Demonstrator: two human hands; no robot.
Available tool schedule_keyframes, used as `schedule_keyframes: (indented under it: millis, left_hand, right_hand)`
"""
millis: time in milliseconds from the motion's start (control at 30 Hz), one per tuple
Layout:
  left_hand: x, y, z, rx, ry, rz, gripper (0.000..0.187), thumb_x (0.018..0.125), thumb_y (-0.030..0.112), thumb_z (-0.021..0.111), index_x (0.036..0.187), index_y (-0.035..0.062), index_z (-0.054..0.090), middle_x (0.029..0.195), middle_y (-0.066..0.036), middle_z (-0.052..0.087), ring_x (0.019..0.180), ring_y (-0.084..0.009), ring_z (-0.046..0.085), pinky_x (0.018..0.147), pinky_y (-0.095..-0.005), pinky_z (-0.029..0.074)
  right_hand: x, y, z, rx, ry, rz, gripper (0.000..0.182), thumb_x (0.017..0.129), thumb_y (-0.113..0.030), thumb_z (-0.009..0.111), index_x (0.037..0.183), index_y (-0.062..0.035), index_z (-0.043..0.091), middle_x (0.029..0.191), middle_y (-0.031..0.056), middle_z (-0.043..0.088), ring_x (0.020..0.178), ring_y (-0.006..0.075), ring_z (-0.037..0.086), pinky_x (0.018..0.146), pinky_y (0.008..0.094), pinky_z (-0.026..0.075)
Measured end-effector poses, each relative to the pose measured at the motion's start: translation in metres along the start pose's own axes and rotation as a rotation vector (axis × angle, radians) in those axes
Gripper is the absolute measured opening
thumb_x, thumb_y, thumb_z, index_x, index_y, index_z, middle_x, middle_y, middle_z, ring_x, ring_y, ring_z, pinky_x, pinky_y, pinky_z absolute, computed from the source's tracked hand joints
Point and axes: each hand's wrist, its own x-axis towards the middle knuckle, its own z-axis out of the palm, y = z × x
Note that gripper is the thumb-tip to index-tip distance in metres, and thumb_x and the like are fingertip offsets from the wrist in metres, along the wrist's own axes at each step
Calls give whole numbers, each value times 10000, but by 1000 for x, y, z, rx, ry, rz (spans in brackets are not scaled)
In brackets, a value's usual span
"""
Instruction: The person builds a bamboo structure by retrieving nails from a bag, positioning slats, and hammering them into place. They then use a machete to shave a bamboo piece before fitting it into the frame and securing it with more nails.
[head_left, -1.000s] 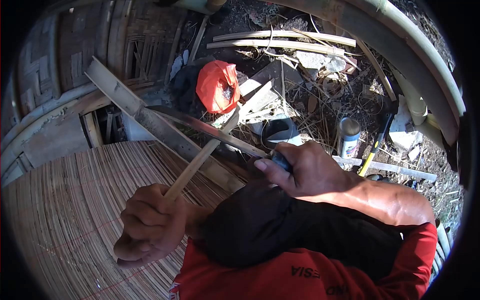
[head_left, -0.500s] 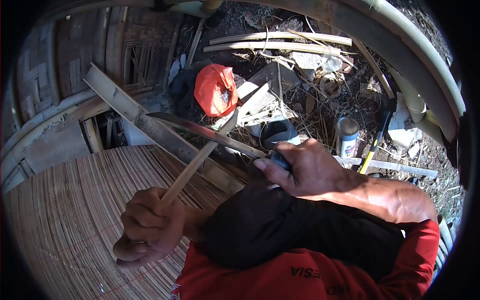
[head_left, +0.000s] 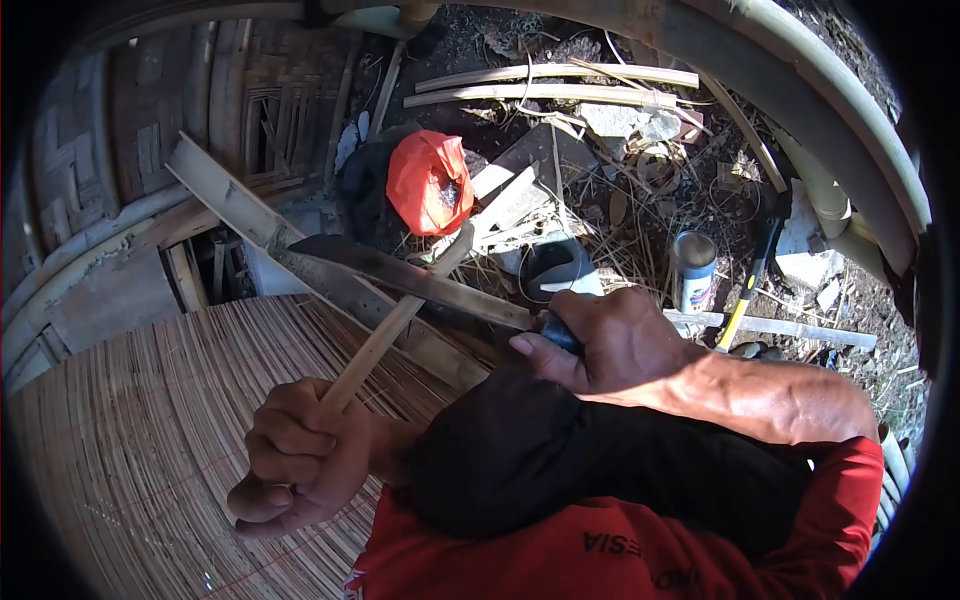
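Note:
My left hand point(head_left: 300, 455) is closed around the lower end of a pale bamboo stick point(head_left: 372, 350), which slants up and away to the right. In my right hand point(head_left: 625, 340) is the dark handle of a machete point(head_left: 465, 298). Its long blade points left and crosses the stick near the upper end, apparently touching it; the broad face of the blade shows. The fingers of my right hand wrap the handle, with the thumb along its near side. My dark-clothed knee point(head_left: 500, 440) is bent between the two arms.
A slatted bamboo mat point(head_left: 170, 420) lies at left, beside a split bamboo length point(head_left: 235, 200). Beyond are a red plastic bag point(head_left: 425, 185), a tin can point(head_left: 693, 270), a yellow-and-black handled tool point(head_left: 742, 305), bamboo strips point(head_left: 560, 92) and scattered shavings. A curved bamboo rail point(head_left: 850, 90) arches at upper right.
The machete blade has rolled so more of its flat side shows, and its tip sits slightly lower. Both hands keep their holds in nearly the same places.

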Motion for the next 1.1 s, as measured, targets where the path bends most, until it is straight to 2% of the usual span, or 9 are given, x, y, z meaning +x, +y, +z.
schedule_keyframes:
  millis: [267,400,500,600,800,900,1000,1033,1100]
  left_hand:
    - [-7,1,-8,45,12,16,649,1073,631,213,822,136,550,487,36,318,397,-69,239,386,-242,272]
    - [-4,-2,-14,49,124,10,661,1071,642,196,803,142,534,497,35,323,407,-75,241,400,-252,283]
    - [-4,-3,-11,53,78,24,663,1073,640,193,809,136,534,506,35,331,411,-78,240,399,-251,278]
    - [-4,1,-10,1,22,13,651,1072,641,190,817,142,522,519,31,334,411,-79,240,397,-252,270]
    - [-7,-1,-9,39,82,33,657,1078,632,193,827,124,526,525,27,337,414,-85,253,396,-254,274]
    - [-8,0,-5,61,129,34,644,1081,623,205,840,125,534,529,23,335,415,-86,256,394,-253,279]
    - [-9,1,-1,141,170,45,618,1086,607,233,871,123,552,554,24,335,417,-88,263,386,-253,285]
    - [-11,-1,-3,146,175,44,618,1086,607,233,871,123,552,554,24,335,417,-88,263,386,-253,285]
    - [-12,-1,0,207,304,87,587,1092,584,260,893,116,554,576,18,330,413,-90,275,363,-250,300]
  right_hand:
    - [-1,10,6,-12,99,-120,401,961,-375,715,861,7,647,556,182,599,527,381,662,519,469,538]
    - [15,-2,-2,-44,-71,115,439,946,-393,719,846,32,664,604,198,644,611,385,703,563,491,571]
    - [-1,-6,-5,-46,-36,-108,489,963,-440,678,889,43,673,642,204,670,640,385,717,601,475,583]
    - [12,23,8,15,-7,101,412,942,-381,725,895,24,671,577,169,609,527,358,670,512,448,544]
    - [-1,11,4,-45,51,-221,450,918,-402,744,817,17,614,565,179,591,517,407,644,499,470,530]
    - [14,46,20,-238,0,59,436,961,-424,686,898,6,650,649,169,644,503,337,653,442,447,528]
    - [15,60,16,-475,147,-114,474,984,-450,655,880,12,654,566,160,597,482,345,641,430,457,528]
    - [5,54,22,-218,127,137,475,979,-467,653,869,-4,659,546,145,581,500,353,652,467,462,544]
    - [-7,29,25,-43,63,72,492,951,-490,678,858,-7,651,583,149,607,530,369,661,522,471,558]
